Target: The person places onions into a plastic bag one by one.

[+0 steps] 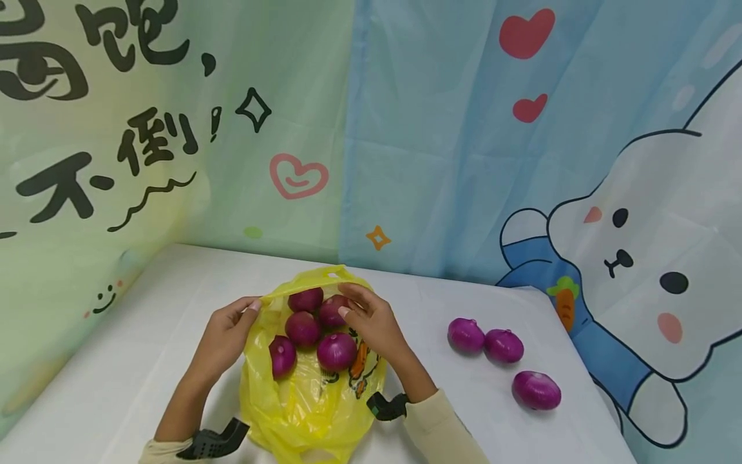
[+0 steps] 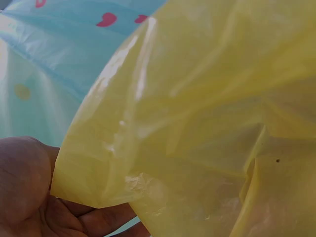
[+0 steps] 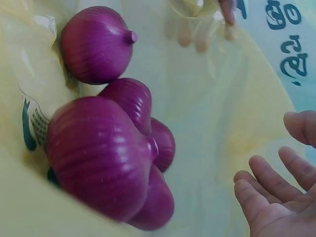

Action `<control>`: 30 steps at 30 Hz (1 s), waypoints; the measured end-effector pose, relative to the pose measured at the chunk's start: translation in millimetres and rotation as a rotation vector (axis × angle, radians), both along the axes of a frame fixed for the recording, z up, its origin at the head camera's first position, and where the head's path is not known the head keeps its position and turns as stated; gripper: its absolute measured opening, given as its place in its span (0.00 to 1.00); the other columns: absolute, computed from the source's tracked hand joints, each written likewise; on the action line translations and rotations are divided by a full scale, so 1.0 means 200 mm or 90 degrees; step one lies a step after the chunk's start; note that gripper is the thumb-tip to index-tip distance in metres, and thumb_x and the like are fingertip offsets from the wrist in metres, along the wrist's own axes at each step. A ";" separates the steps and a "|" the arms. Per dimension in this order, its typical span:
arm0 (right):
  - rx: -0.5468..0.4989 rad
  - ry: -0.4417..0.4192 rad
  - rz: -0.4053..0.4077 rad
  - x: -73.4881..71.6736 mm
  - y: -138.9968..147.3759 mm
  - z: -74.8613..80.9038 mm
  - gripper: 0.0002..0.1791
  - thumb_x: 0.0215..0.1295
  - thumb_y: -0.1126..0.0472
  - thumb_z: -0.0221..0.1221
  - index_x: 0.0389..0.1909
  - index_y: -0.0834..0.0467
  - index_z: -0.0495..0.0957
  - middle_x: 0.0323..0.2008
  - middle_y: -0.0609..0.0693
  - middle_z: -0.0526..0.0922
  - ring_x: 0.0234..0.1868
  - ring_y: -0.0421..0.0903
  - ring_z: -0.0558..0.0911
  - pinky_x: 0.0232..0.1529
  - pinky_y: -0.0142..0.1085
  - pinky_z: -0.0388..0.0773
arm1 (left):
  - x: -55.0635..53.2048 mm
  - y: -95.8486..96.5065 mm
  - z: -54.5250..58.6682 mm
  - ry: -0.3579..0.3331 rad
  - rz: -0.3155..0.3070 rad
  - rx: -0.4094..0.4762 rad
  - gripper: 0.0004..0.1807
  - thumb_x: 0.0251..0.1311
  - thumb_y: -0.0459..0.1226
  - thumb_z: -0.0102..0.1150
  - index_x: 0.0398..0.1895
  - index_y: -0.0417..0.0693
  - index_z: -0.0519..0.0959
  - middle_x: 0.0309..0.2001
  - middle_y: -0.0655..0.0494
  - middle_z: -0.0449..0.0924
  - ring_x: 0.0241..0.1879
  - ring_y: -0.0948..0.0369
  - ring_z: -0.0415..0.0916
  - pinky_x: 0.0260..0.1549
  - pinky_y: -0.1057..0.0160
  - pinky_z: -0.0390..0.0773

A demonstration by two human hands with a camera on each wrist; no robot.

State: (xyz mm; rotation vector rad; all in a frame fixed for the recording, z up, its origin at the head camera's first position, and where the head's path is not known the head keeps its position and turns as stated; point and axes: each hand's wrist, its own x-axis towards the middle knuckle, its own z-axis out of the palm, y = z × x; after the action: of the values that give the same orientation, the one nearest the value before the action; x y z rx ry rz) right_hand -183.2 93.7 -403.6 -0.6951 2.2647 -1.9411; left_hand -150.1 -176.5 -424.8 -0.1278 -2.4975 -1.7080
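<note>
Five purple onions [image 1: 303,328] were seen inside a yellow bag [image 1: 290,412], which was spread with its mouth open on a white-covered bench [image 1: 191,277]. Three loose onions [image 1: 504,346] were left outside, on the bench to the right of the bag and well apart from it; two of these were set just beside each other, and the third was placed a little nearer to the person's side. By that count, the bagging was judged to be more than half done, with five of the eight visible onions in and three not yet in. The bag was not closed either: no knot was seen, and its contents were exposed through the wide mouth

The left side of the bag's rim was pinched between the thumb and fingers of the left hand [image 1: 232,328]. Nothing was seen to be gripped by the right hand [image 1: 377,322]: its fingers were loosely spread, with the thumb apart from them, at the right side of the mouth and near the bagged onions. Whether the bag was lightly touched by those fingers could not be told. None of the loose onions was touched by either hand
</note>
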 end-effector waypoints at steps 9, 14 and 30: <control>-0.024 0.013 -0.064 0.05 0.11 0.02 0.23 0.69 0.74 0.54 0.64 0.73 0.66 0.62 0.66 0.71 0.65 0.58 0.68 0.63 0.48 0.63 | 0.00 0.01 0.00 0.003 -0.004 0.006 0.25 0.75 0.50 0.43 0.55 0.40 0.78 0.44 0.45 0.81 0.36 0.55 0.80 0.35 0.64 0.80; -0.004 0.007 -0.080 0.07 0.18 0.02 0.20 0.69 0.73 0.55 0.60 0.72 0.71 0.60 0.64 0.73 0.65 0.56 0.69 0.61 0.45 0.66 | 0.00 0.01 0.00 0.007 -0.007 0.009 0.24 0.75 0.49 0.43 0.55 0.40 0.78 0.44 0.45 0.81 0.36 0.55 0.80 0.35 0.63 0.80; -0.003 0.031 -0.139 0.06 0.36 -0.21 0.16 0.68 0.68 0.58 0.55 0.65 0.77 0.56 0.58 0.78 0.62 0.52 0.74 0.55 0.35 0.72 | 0.00 0.00 -0.01 -0.006 -0.011 0.018 0.24 0.75 0.50 0.44 0.55 0.41 0.78 0.40 0.46 0.81 0.33 0.55 0.80 0.33 0.62 0.80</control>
State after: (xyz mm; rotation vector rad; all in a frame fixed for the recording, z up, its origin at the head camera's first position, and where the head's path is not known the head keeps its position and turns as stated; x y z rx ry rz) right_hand -171.5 165.9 -444.7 -0.5213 2.4589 -2.0416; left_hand -150.5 -176.4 -427.2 -0.1399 -2.4853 -1.7528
